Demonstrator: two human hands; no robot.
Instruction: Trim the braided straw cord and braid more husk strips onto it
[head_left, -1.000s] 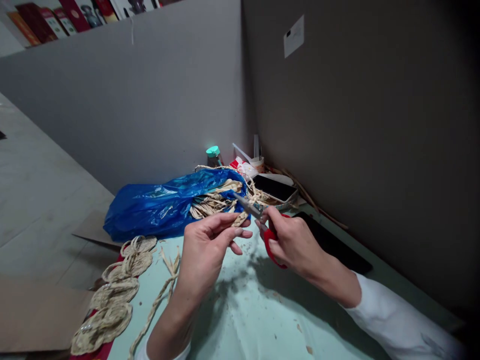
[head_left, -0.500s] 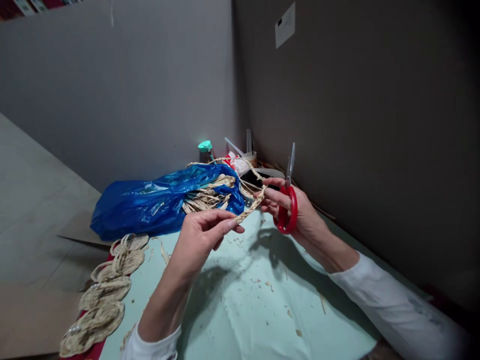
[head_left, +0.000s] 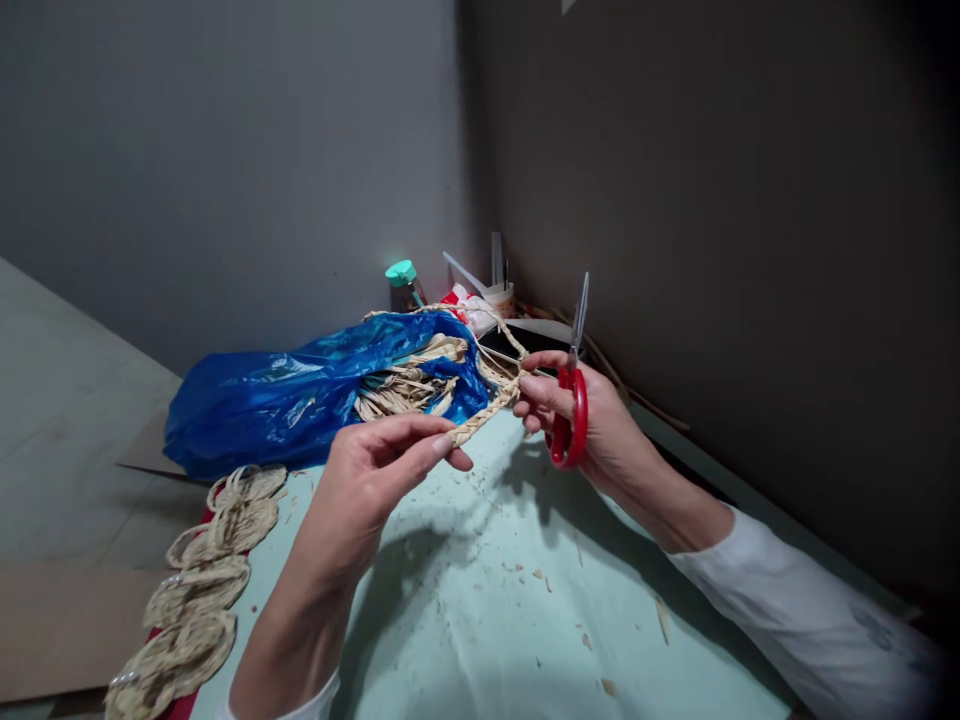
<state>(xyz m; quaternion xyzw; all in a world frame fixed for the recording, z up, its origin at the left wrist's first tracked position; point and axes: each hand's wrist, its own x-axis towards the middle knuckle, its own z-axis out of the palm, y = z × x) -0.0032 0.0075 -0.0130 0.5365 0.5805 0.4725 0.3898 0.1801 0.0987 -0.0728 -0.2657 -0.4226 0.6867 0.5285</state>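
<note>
A braided straw cord stretches between my two hands over the table. My left hand pinches its near end between thumb and fingers. Further along, my right hand grips the cord with thumb and forefinger. Red-handled scissors hang on that same hand, blades pointing up. Past my right hand the cord runs on toward the back, over a blue plastic bag. Loose straw strips poke out of the bag's mouth.
Several woven straw pieces line the table's left edge. A jar with a turquoise lid and a cup stand in the back corner. Straw scraps lie on the pale green table cover; grey walls rise behind and at right.
The view has tilted down a little. My left hand has shifted slightly left, and a bit more braid shows between my hands. Both hands keep their grip.
</note>
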